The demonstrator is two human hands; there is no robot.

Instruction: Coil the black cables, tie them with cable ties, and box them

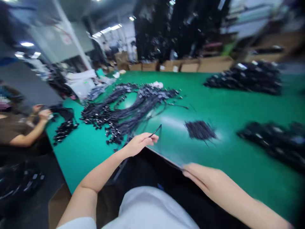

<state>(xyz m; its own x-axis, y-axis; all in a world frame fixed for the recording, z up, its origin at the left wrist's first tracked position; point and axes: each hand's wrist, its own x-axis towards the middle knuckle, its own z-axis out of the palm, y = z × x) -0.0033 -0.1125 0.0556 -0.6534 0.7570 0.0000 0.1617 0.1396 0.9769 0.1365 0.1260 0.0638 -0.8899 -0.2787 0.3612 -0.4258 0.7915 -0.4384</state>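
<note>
My left grip (pixel 138 144) pinching thin black strand (pixel 156 129), right grip (pixel 205 176) too blurry to tell, glossy green counter (pixel 228 127), cardboard boxes (pixel 214 64) behind

Pretty big green bench (pixel 226 108) filling the place tbh, cardboard boxes (pixel 215 64) lined up along its far side. Pale pole (pixel 69 30) slants across the upper left, strip lights (pixel 108 30) glowing further back. Backdrop's kinda blurry, floor (pixel 45 171) looks dark.

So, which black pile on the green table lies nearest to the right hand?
The small pile of thin strips, just beyond the right hand; the larger heaps on either side lie farther.
</note>
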